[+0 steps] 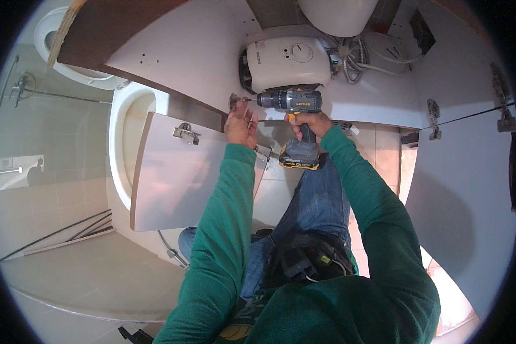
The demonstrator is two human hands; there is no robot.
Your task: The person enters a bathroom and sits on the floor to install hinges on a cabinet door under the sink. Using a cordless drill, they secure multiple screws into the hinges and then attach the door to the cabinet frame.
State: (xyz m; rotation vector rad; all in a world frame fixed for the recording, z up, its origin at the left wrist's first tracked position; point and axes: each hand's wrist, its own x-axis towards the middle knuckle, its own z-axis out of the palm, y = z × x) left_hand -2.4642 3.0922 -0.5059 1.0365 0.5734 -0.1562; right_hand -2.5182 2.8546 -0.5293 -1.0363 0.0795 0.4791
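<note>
My right hand point(314, 123) grips a black and grey cordless drill point(289, 100) by its handle, a finger at the yellow trigger. The drill points left, with its battery point(300, 156) hanging below. My left hand point(242, 126) is raised in front of the chuck, thumb and fingertips brought together around the bit's tip. What they pinch is too small to make out. Just beyond those fingertips a small metal hinge part point(234, 101) sits on the white cabinet side panel point(195, 51). Nearest my left forearm is a loose-standing cabinet door point(175, 178) with a metal hinge point(186, 133) on it.
A white water heater point(289, 60) lies behind the drill, with coiled hoses point(355, 60) beside it. An open door point(464, 195) on hinges point(434, 117) stands at the right. To the left are a white basin-like fixture point(120, 155), a toilet point(69, 63) and thin dark rods point(80, 229).
</note>
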